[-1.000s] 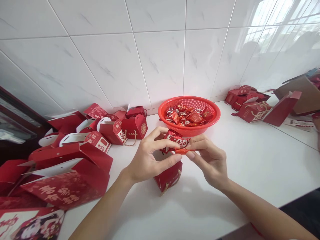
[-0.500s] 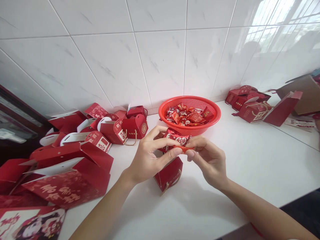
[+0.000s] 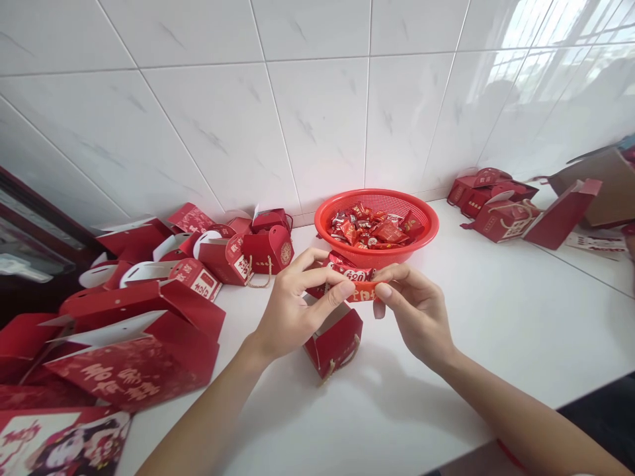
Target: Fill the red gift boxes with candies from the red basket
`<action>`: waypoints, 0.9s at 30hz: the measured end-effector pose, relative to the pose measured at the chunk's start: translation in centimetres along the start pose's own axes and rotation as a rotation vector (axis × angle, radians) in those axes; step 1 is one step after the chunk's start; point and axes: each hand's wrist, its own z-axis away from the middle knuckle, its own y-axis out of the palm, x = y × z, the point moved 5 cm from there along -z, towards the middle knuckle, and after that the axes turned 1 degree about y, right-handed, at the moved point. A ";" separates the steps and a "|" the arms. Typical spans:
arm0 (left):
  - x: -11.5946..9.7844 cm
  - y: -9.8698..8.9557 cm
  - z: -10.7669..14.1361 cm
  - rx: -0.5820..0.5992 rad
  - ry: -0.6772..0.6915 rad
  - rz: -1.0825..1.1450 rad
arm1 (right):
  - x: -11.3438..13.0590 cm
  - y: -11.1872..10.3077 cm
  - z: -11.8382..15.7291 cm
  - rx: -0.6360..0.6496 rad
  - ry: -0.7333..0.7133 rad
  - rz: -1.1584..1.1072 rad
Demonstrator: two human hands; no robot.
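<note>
Wrapped red candies [image 3: 355, 275], one printed "520", are pinched between both hands at the centre. My left hand [image 3: 300, 304] is closed on their left side, thumb on an orange-red wrapper [image 3: 364, 292] in front. The fingertips of my right hand [image 3: 417, 314] grip the right end of that wrapper. Just below the hands, a small red box [image 3: 337, 340] with a rope handle stands open at the top on the white table [image 3: 397, 423]. Behind the hands sits a red basket [image 3: 426, 244] of similar candies.
Many red gift boxes [image 3: 149, 357] crowd the left side. More red boxes [image 3: 506, 215] stand at the back right, near a brown cardboard box [image 3: 608, 188]. A white tiled wall [image 3: 322, 125] closes off the back.
The orange-red wrapper now faces the camera more and shows its gold lettering. My right hand has shifted slightly, and more of the small box's opening is visible.
</note>
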 end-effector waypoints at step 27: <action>1.1 0.4 -0.2 0.067 -0.134 0.042 | -0.2 0.1 -0.3 0.042 0.144 -0.039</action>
